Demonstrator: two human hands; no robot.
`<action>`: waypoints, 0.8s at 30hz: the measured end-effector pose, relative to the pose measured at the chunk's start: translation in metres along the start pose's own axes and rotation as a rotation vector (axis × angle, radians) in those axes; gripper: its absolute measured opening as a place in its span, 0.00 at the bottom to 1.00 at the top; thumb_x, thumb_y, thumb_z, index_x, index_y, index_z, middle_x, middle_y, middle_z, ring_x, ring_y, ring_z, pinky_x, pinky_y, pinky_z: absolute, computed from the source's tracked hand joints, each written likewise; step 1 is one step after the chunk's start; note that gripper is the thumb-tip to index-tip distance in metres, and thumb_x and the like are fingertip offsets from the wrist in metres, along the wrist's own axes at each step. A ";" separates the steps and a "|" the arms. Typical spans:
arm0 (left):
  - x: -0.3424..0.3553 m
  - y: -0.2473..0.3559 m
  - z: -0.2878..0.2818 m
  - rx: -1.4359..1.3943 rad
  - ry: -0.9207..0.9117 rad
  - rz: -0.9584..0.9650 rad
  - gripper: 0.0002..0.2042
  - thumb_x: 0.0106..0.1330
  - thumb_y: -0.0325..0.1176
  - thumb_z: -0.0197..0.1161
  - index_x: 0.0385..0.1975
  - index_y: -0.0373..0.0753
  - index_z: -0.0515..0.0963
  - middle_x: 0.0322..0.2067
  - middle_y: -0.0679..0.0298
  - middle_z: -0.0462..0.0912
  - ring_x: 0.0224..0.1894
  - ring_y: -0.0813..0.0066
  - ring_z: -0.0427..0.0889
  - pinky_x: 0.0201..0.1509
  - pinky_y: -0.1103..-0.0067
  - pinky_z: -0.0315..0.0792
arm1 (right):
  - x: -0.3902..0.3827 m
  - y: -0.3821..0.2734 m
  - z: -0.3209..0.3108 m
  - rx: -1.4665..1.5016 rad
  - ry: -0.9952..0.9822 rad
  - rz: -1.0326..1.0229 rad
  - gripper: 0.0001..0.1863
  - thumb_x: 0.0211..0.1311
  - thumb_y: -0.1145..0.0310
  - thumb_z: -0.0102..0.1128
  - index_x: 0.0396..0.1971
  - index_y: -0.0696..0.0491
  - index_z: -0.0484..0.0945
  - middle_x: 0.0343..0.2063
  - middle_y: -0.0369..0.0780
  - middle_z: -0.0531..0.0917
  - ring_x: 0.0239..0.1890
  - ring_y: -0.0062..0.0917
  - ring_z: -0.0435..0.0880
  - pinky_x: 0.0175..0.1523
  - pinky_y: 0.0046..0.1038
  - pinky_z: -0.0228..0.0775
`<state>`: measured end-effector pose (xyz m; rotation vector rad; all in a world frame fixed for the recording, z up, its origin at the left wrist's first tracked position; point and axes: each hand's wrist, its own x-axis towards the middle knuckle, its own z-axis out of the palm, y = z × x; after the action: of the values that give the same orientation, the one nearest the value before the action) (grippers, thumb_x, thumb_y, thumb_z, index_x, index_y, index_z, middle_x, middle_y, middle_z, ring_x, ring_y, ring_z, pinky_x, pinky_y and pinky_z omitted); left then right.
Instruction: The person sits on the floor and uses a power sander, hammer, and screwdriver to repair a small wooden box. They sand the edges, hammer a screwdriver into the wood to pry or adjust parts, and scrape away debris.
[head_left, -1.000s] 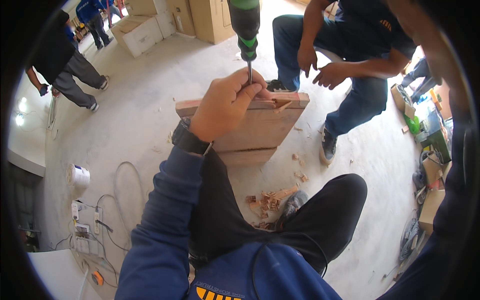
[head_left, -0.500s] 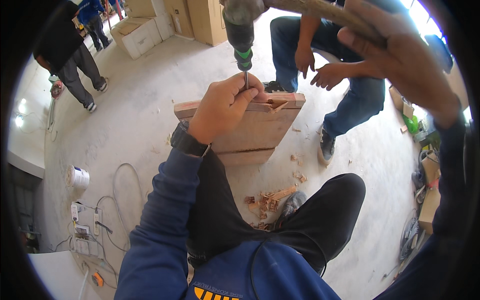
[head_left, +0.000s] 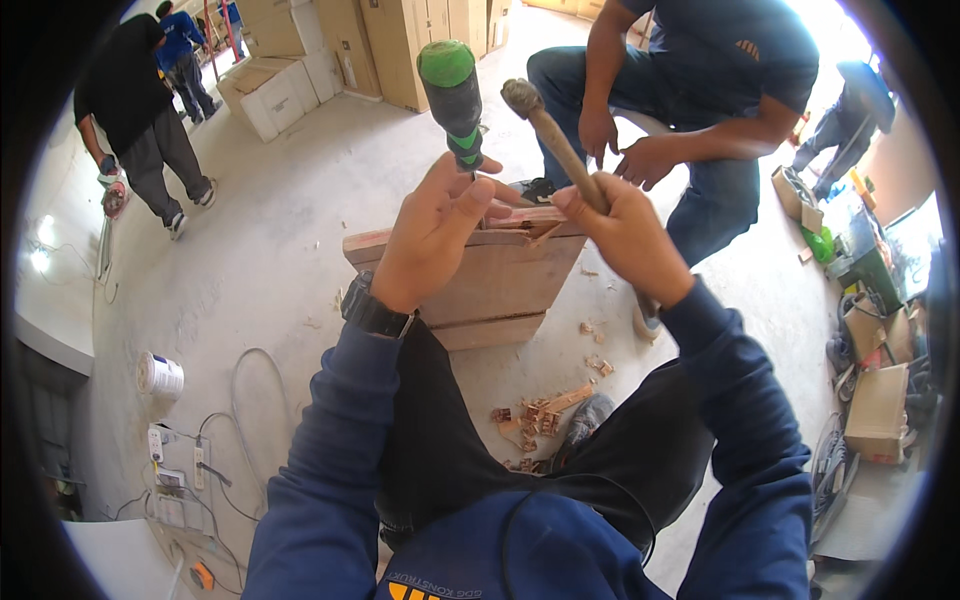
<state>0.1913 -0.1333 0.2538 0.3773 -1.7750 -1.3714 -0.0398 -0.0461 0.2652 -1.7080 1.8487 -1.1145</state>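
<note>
My left hand (head_left: pixel 437 235) is closed around the thin metal shank of a screwdriver (head_left: pixel 452 100) with a black-and-green handle. The tool stands upright, handle up, over the top edge of a wooden panel (head_left: pixel 495 280); its tip is hidden by my fingers. Splintered wood shows along that edge, right of my left hand. In my right hand (head_left: pixel 632 232) is a hammer (head_left: pixel 562 150), gripped by its wooden handle. The hammer head is up and to the right of the screwdriver, apart from it.
A co-worker (head_left: pixel 690 110) crouches just beyond the panel, hands together. Wood chips (head_left: pixel 540 415) lie between my feet. At left are a white bucket (head_left: pixel 160 375) and power strips (head_left: pixel 198 465) with cords. Cardboard boxes (head_left: pixel 395 50) stand behind; clutter lines the right side.
The hammer has come off the top of the screwdriver and moved right and down, with my right hand lower and nearer. My left hand and the screwdriver have shifted slightly left.
</note>
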 end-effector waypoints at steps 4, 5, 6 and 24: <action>0.003 0.012 0.003 -0.062 0.075 0.128 0.31 0.79 0.58 0.50 0.65 0.33 0.64 0.40 0.57 0.84 0.44 0.68 0.85 0.52 0.73 0.78 | -0.008 0.009 0.026 0.082 0.131 -0.060 0.20 0.64 0.57 0.74 0.32 0.59 0.78 0.23 0.35 0.79 0.27 0.18 0.73 0.34 0.25 0.66; 0.005 0.015 0.004 -0.009 0.086 0.177 0.34 0.78 0.61 0.47 0.66 0.34 0.63 0.40 0.57 0.83 0.44 0.66 0.86 0.51 0.70 0.79 | -0.009 0.008 0.029 0.112 0.137 -0.035 0.20 0.63 0.58 0.74 0.32 0.59 0.77 0.23 0.36 0.79 0.27 0.18 0.73 0.35 0.25 0.67; 0.009 0.018 0.005 0.038 0.104 0.213 0.36 0.78 0.64 0.44 0.67 0.34 0.61 0.39 0.57 0.82 0.44 0.63 0.86 0.51 0.68 0.79 | -0.009 0.007 0.030 0.152 0.126 -0.025 0.20 0.62 0.58 0.75 0.33 0.59 0.77 0.24 0.36 0.80 0.27 0.19 0.74 0.35 0.25 0.68; -0.054 -0.005 0.044 0.278 -0.124 0.689 0.21 0.54 0.30 0.70 0.47 0.39 0.71 0.35 0.56 0.73 0.36 0.58 0.73 0.40 0.69 0.68 | -0.015 0.010 0.037 0.174 0.194 -0.003 0.22 0.62 0.57 0.75 0.33 0.59 0.75 0.26 0.39 0.81 0.29 0.18 0.76 0.36 0.27 0.71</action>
<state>0.1891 -0.0700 0.2244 -0.1790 -1.9466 -0.6751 -0.0158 -0.0427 0.2315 -1.5521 1.7997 -1.4415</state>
